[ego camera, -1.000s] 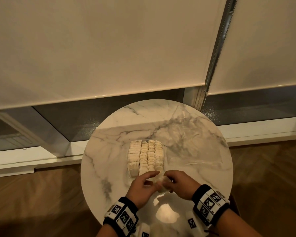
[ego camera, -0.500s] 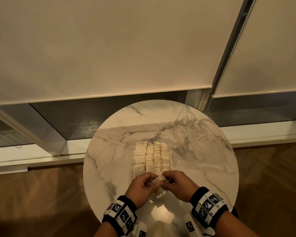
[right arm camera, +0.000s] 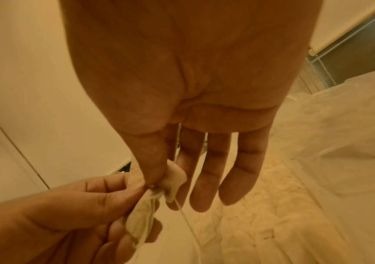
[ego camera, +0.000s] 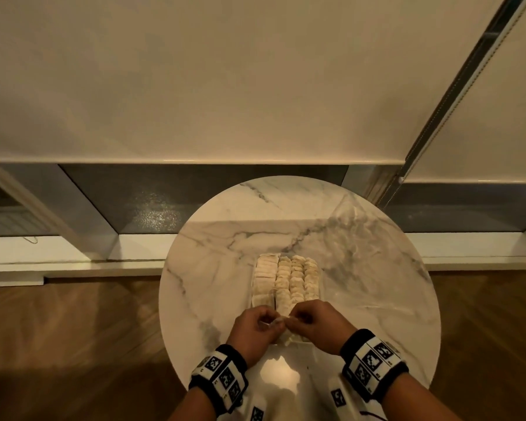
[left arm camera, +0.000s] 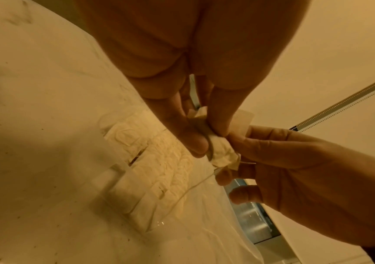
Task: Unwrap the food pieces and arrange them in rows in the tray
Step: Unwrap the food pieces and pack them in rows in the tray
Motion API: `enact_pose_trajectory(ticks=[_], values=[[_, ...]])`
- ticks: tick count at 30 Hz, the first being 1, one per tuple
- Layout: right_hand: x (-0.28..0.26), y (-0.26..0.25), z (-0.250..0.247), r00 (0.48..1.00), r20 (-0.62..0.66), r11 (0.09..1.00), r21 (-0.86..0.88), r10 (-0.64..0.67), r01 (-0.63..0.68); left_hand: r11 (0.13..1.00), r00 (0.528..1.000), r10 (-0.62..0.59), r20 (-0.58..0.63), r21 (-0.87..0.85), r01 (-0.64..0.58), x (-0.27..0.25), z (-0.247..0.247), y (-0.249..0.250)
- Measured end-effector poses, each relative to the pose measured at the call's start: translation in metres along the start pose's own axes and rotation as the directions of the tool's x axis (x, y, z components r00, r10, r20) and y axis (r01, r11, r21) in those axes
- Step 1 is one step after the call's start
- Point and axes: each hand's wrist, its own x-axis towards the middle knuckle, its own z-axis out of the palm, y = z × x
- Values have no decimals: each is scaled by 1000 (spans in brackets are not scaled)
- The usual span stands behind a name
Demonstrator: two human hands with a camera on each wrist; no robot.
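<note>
Hands (ego camera: 281, 322) nearer tray (ego camera: 253, 287) now, wrapper (ego camera: 377, 253) beside, R.

Polished marble counter (ego camera: 213, 268), white with grey veins, glossy enough to throw back a bright glare near the wrists. Clear plastic film (ego camera: 362, 238) lies crinkled and shiny across its right side. The food pieces (ego camera: 287, 278) in the tray look pale, soft and matt, doughy on the surface. The wrapper (left arm camera: 222, 153) pinched between the fingers (left arm camera: 195, 142) is thin and creased, cloudy like waxed paper. Wood floor (ego camera: 73, 329), satin sheen. Matt fabric blinds (ego camera: 195, 86).
</note>
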Motion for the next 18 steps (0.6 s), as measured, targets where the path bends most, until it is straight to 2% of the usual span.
enact_pose_trajectory(ticks=[2, 4, 6, 7, 8, 9, 10, 11, 12, 15, 18], values=[[5, -4, 0, 999, 27, 999, 26, 36, -37, 999, 1000, -22, 8, -29, 22, 0, -4, -2], [8, -11, 0, 997, 52, 963, 257, 65, -76, 997, 999, -53, 8, -62, 54, -1, -11, -3], [10, -19, 0, 990, 69, 773, 619, 121, -137, 994, 996, -83, -26, -68, 81, -1, -19, -3], [12, -20, 0, 989, 57, 703, 698, 134, -135, 993, 994, -94, -57, -73, 90, 0, -24, -5], [16, -19, 1, 987, 35, 721, 678, 160, -141, 993, 991, -100, -94, -65, 94, 2, -28, -8], [20, -15, 2, 980, 11, 800, 576, 198, -168, 994, 986, -103, -131, -53, 97, 4, -32, -12], [24, -11, 5, 974, -24, 888, 417, 226, -195, 995, 981, -102, -164, -26, 99, 6, -36, -16], [28, -5, 8, 969, -53, 937, 274, 241, -218, 995, 976, -100, -191, 5, 103, 9, -38, -18], [31, -1, 10, 966, -66, 952, 199, 251, -233, 993, 973, -94, -213, 50, 107, 12, -41, -21], [42, 4, 18, 967, -47, 956, 168, 250, -239, 966, 965, -95, -246, 212, 149, 20, -47, -27], [53, 1, 24, 975, -5, 974, 55, 220, -220, 926, 966, -139, -220, 318, 206, 28, -50, -37]])
